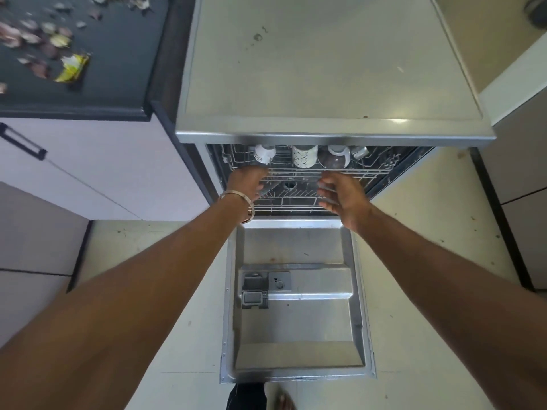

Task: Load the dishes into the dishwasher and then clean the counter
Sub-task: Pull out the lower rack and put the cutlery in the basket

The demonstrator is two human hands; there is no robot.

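Both of your hands reached into the open dishwasher (296, 306): left hand (247, 180) curled onto the upper rack (355, 170) front wire, right hand (340, 196) loosely curled just below it, cups (305, 155) just beyond your fingertips.

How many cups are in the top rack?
4 show: a white cup at left, a patterned cup, a dark-and-white one, and a small one at right. More may hide behind.

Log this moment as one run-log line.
dishwasher door open | upper rack holds cups | left hand at rack front | right hand beside rack, fingers relaxed | black counter littered
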